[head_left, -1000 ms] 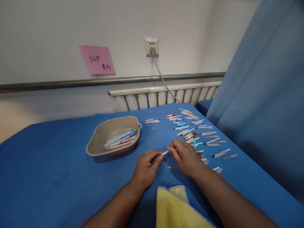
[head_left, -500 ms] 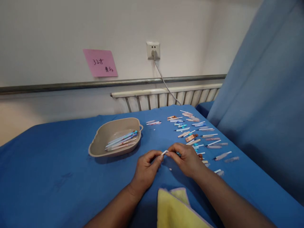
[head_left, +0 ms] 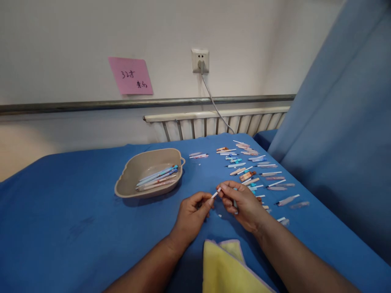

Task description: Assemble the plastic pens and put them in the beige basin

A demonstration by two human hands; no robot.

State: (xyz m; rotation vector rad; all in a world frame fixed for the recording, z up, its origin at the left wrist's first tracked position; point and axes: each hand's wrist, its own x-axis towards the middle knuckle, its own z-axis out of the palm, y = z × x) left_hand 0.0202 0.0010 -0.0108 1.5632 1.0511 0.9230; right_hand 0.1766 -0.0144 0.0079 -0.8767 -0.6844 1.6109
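My left hand (head_left: 194, 209) is closed in a pinch on a thin white pen refill (head_left: 215, 194), which points up and to the right. At the refill's upper end, the thumb and forefinger of my right hand (head_left: 241, 199) pinch a small white tip (head_left: 219, 189). Whether tip and refill are still joined is too small to tell. A bluish sliver shows by the curled fingers of the right hand; I cannot tell if it is held. Just below the hands, a tiny white bit (head_left: 220, 215) lies on the blue sheet (head_left: 91, 252).
A beige basket (head_left: 122, 191) with several assembled pens (head_left: 157, 179) stands to the left. Rows of loose pen barrels, refills and clips (head_left: 247, 175) spread along the right side. A yellow cloth (head_left: 226, 268) lies in front, and a blue curtain (head_left: 342, 122) hangs at right.
My right hand has turned and shifted slightly right and up, so more of the white refill shows between the hands. The left hand has stayed nearly in place.
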